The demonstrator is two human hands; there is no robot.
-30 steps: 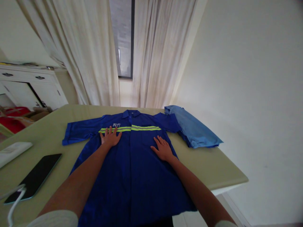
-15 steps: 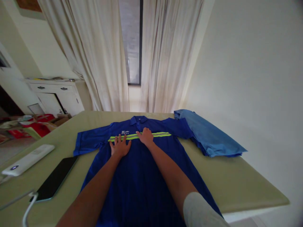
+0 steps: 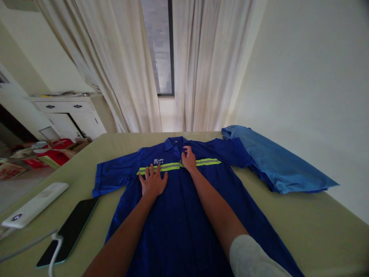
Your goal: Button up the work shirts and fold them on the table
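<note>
Pressing flat with the left hand [image 3: 152, 182], fingers spread wide and nothing gripped, palm on the chest of the dark blue work shirt [image 3: 178, 223], just short of its reflective stripe [image 3: 207, 162]; same spot as a second ago. Shifted with the right hand [image 3: 188, 159] instead: off the pocket side, across to the button placket, now up over the stripe and close under the collar [image 3: 173, 143]. Fingers curled lightly onto the placket there; pinching cloth or only pressing, cannot tell. Reads as attention moving up the front closure toward the neck, with the shirt spread face up on the table [image 3: 302, 215] under both forearms. Out past the right hand, a folded light blue garment [image 3: 276, 169] against the sleeve; out past the left, a phone [image 3: 69, 231].
</note>
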